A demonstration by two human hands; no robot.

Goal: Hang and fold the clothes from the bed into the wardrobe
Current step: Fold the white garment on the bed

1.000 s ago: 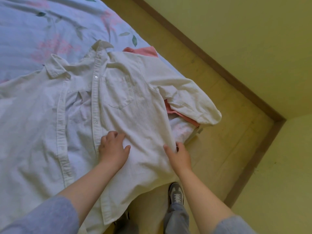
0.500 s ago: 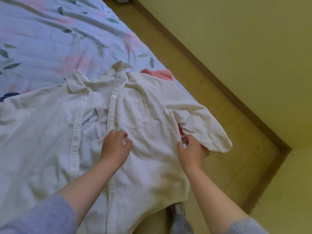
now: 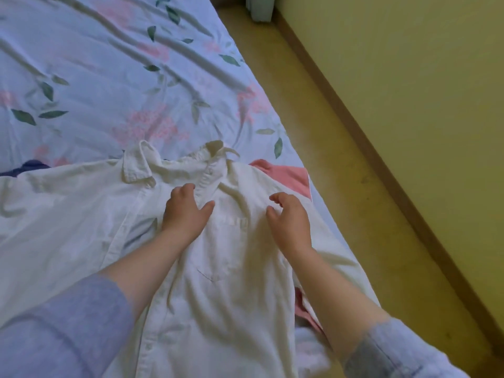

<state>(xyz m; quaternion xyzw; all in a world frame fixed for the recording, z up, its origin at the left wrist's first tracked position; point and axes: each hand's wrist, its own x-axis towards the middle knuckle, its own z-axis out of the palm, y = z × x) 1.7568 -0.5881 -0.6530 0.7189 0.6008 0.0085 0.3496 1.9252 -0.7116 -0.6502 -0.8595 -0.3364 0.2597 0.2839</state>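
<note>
On a floral-sheeted bed (image 3: 109,77), a white shirt (image 3: 226,282) lies face up and unbuttoned, its fronts spread wide and its collar (image 3: 139,165) pointing away from the person bent over it. The left hand (image 3: 188,214) sits on the shirt's button band just below the collar, fingers curled into the cloth and gathering it. The right hand (image 3: 291,222) is at the shirt's right shoulder above the chest pocket (image 3: 226,241), fingers bent and thumb held apart. Whether it has hold of any cloth cannot be told.

The shirt looks light, soft and limp. It creases wherever it is pressed and would probably sag if lifted from one point. The two shoulders by the collar seem the best places to take it, either for a hanger or to square it up for folding.

A pink garment (image 3: 286,175) shows from under the shirt's right shoulder and again lower along the same side, so it may drag along when the shirt is lifted. Something dark blue (image 3: 30,166) peeks out beyond the shirt's left sleeve. To the shirt's right a strip of wooden floor (image 3: 341,159) runs along a yellow wall (image 3: 409,91). No wardrobe or hanger is in view.
</note>
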